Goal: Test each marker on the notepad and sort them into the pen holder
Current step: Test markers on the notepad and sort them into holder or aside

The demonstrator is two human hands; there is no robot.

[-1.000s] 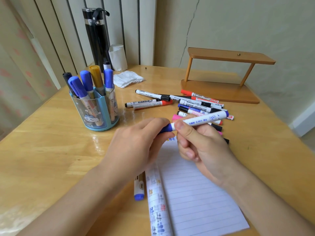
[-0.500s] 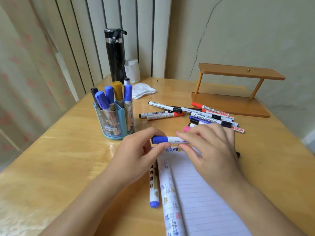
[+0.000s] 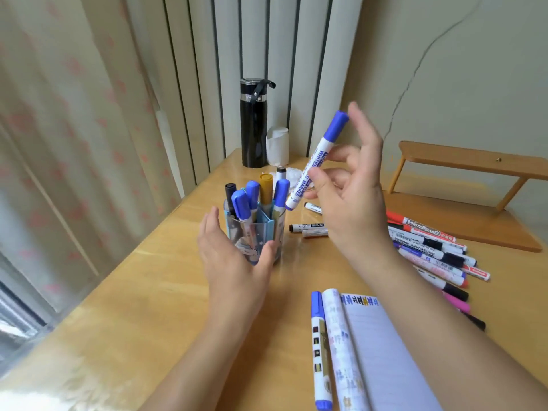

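My right hand (image 3: 353, 209) pinches a white whiteboard marker with a blue cap (image 3: 314, 170). It holds the marker tilted, cap up, with the lower end just above the right side of the pen holder (image 3: 266, 225). The clear blue holder has several capped markers in it, mostly blue and one yellow. My left hand (image 3: 234, 262) cups the holder's near side, fingers straight on its left and thumb on its right. The lined notepad (image 3: 382, 351) lies open at the near right. A second blue-capped marker (image 3: 320, 351) lies along its left edge.
Several loose markers (image 3: 430, 250) in red, black, blue and pink lie in a pile right of my right arm. A wooden shelf stand (image 3: 462, 203) is behind them. At the table's far edge stand a black bottle (image 3: 253, 126) and a white paper roll (image 3: 277, 145). Curtains hang on the left.
My right hand lifted the blue-capped marker off the notepad and swung it up over the holder. My left hand let go of the marker and moved to the holder. The view shifted left.
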